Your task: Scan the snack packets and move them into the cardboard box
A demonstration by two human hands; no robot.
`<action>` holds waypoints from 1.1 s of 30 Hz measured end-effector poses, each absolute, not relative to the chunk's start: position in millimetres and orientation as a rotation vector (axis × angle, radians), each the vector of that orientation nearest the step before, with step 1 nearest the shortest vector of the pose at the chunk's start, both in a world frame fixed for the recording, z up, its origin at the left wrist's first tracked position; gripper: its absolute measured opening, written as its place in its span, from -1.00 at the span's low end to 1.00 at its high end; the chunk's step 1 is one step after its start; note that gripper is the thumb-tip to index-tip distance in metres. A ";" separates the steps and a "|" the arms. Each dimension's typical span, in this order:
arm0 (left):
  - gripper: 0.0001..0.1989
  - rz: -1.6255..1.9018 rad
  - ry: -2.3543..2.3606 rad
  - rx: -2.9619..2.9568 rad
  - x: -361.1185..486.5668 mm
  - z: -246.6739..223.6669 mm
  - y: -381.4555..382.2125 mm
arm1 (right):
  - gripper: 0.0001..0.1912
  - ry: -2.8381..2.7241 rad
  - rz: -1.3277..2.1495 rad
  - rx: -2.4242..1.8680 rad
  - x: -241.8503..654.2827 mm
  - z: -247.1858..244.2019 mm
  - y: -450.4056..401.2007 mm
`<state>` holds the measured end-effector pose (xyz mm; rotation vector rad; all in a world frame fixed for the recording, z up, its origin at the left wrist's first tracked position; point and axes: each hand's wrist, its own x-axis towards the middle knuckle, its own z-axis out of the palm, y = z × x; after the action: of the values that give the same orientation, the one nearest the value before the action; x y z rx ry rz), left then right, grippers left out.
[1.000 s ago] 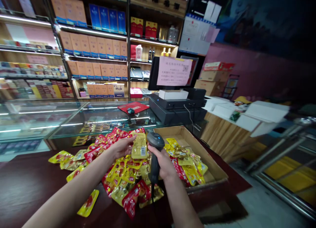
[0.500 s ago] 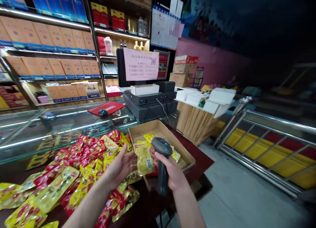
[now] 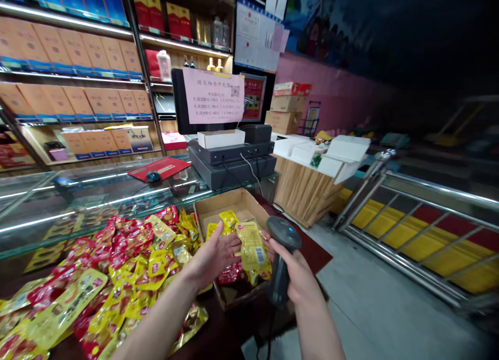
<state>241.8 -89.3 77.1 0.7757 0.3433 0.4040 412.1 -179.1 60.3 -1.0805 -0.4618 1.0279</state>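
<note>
My right hand [image 3: 294, 269] is wrapped round a dark grey barcode scanner [image 3: 281, 253], which stands upright with a small blue light on top. Between my hands, over the cardboard box [image 3: 208, 198], is a yellow snack packet [image 3: 249, 240] with its barcode facing me. Its right edge meets the fingertips of my right hand; whether they grip it, I cannot tell. My left hand [image 3: 212, 256] is open, fingers stretched toward the packet's left side. More yellow packets and a red packet [image 3: 232, 273] lie inside the box.
A pile of red and yellow snack packets [image 3: 132, 256] spreads over the counter at left. Behind are a glass display case [image 3: 113, 185], a computer mouse [image 3: 153, 176], and a monitor with a pink notice [image 3: 214, 97]. A metal railing [image 3: 421, 245] stands at right.
Both hands, the scanner and the yellow packet have moved right, the packet now further over the box. The scanner has moved away from the packet. The view has turned slightly right.
</note>
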 end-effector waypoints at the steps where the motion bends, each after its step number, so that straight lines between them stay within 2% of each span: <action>1: -0.27 0.410 0.367 0.783 241.4 74.9 -88.0 | -0.52 -0.458 1.013 -1.086 411.8 61.6 -179.0; 9: -0.28 0.653 0.548 0.800 182.4 70.2 -84.7 | -0.52 -0.531 1.045 -1.081 375.7 71.8 -169.5; 21: -0.33 1.073 0.825 0.685 14.3 79.8 -104.2 | -0.59 -0.801 1.434 -1.009 231.9 62.1 -133.9; 28: -0.47 1.299 1.394 1.073 -81.2 51.4 -110.9 | -0.60 -0.877 1.643 -1.047 142.9 51.8 -117.7; 33: -0.56 1.209 1.667 1.492 -111.7 18.4 -104.8 | -0.57 -0.837 1.733 -1.094 99.7 24.9 -104.6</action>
<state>-111.7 -104.8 18.4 1.4918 1.6671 1.2093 99.7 -104.6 24.9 -1.0939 -0.8367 1.7331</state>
